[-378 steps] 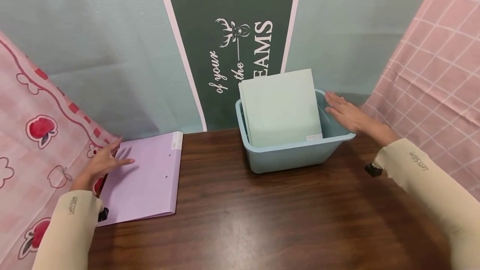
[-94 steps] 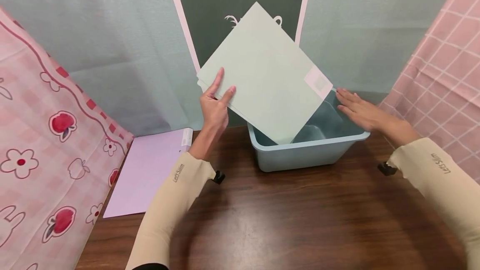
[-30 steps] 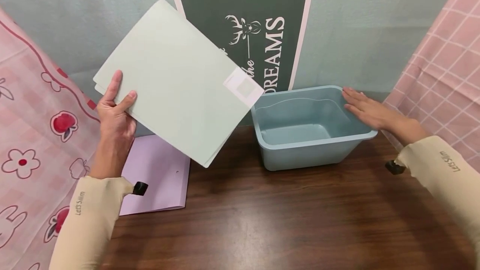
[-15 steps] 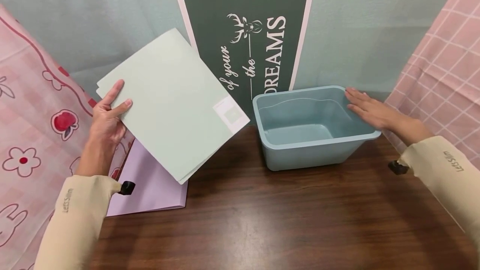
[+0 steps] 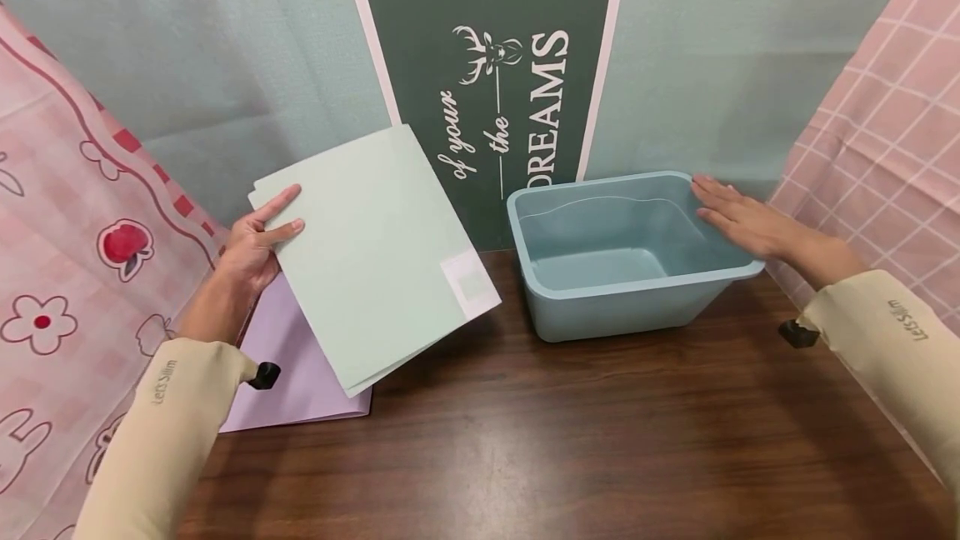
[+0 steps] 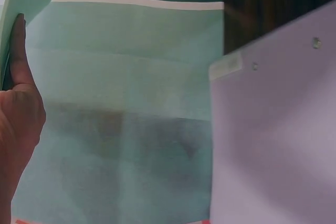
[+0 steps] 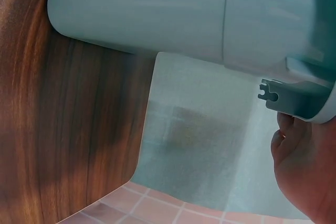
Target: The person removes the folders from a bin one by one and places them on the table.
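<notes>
My left hand (image 5: 251, 244) grips a pale green file folder (image 5: 375, 265) by its left edge, thumb and a finger on its face. A white label marks its lower right corner, and a second layer shows along its edges. It hangs tilted above the table, overlapping a lilac folder (image 5: 300, 365) that lies flat; the left wrist view shows the lilac one's punched holes and label. My right hand (image 5: 750, 223) rests with straight fingers on the right rim of a blue plastic tub (image 5: 622, 307), whose inner floor is visible. In the right wrist view, the hand's fingertips sit right below the rim.
The dark wooden table (image 5: 525, 457) runs under everything. A grey-green printed curtain (image 5: 277, 32) hangs behind; a pink fruit-patterned cloth (image 5: 60, 248) borders the left and a pink checked cloth (image 5: 892, 140) the right.
The green folder stood in the tub at first. My left hand has lifted it out, carried it left and lowered it over the lilac folder. The right hand has stayed on the rim.
</notes>
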`<state>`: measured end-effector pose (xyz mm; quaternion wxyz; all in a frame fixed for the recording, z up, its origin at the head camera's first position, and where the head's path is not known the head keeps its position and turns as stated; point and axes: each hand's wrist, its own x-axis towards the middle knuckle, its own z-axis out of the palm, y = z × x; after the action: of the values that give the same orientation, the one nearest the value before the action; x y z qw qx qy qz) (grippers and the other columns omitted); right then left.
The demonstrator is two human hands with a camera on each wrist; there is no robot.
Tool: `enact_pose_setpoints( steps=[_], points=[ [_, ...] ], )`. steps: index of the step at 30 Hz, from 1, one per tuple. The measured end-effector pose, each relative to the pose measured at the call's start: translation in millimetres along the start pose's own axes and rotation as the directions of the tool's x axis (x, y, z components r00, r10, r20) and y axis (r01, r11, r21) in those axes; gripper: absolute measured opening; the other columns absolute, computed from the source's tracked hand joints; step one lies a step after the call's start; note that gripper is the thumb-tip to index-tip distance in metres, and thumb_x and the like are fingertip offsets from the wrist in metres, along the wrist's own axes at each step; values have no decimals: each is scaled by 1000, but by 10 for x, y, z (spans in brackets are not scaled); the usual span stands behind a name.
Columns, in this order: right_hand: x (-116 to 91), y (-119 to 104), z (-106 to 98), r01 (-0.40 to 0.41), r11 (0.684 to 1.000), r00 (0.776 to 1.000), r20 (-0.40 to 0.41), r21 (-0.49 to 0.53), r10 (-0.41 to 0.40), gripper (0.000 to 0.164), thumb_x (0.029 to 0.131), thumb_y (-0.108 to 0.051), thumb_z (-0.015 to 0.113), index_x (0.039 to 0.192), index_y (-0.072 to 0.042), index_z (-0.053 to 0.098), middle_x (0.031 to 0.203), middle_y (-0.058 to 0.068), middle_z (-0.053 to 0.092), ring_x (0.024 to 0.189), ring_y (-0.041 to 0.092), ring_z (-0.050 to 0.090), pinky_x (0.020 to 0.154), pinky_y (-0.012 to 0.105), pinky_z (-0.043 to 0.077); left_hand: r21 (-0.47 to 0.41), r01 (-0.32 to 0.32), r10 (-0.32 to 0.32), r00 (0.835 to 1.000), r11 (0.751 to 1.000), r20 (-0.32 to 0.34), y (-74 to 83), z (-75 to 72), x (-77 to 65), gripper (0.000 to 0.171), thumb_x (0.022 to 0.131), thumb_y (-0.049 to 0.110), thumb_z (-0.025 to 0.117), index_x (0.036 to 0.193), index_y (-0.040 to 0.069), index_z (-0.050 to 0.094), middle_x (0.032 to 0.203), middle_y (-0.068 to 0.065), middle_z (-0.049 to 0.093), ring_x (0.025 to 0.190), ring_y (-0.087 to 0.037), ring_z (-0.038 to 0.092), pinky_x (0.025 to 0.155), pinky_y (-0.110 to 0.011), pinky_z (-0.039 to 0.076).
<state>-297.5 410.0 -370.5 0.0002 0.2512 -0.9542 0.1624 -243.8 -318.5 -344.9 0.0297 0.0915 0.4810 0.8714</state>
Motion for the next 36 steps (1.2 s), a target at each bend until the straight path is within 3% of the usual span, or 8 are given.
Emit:
enact_pose_setpoints(
  steps=[9, 17, 27, 36],
  points=[
    [58, 21, -33, -5, 1000, 1000, 14, 18, 4, 64, 116, -28, 35, 164, 10, 18, 173, 29, 8, 160, 50, 4, 132, 54, -1, 114, 123, -125, 992, 986, 16, -294, 10, 200, 52, 100, -16, 57, 138, 15, 72, 120, -7, 78, 102, -20, 78, 78, -37, 64],
    [103, 69, -63, -19, 1000, 999, 26, 4, 18, 64, 116, -29, 34, 165, 7, 16, 174, 26, 6, 161, 47, 3, 132, 55, 0, 176, 191, -200, 979, 966, 37, -469, 50, 363, 56, 101, -15, 57, 147, 15, 65, 122, -3, 77, 102, -19, 78, 79, -34, 65],
    [164, 81, -126, -2, 1000, 999, 46, 4, 2, 63, 116, -27, 35, 165, 8, 16, 174, 28, 7, 161, 47, 3, 132, 52, -2, 229, 267, -287, 956, 936, 57, -672, 51, 520, 70, 103, -13, 56, 166, 5, 32, 124, -1, 77, 101, -19, 78, 80, -34, 65],
    [181, 156, -130, -2, 1000, 999, 44, 11, 1, 63, 116, -27, 36, 165, 8, 17, 174, 29, 8, 161, 48, 4, 133, 46, -4, 293, 327, -347, 938, 898, 17, -875, 48, 666, 66, 102, -11, 60, 163, 5, 39, 121, 0, 78, 98, -18, 79, 79, -33, 65]
  ],
)
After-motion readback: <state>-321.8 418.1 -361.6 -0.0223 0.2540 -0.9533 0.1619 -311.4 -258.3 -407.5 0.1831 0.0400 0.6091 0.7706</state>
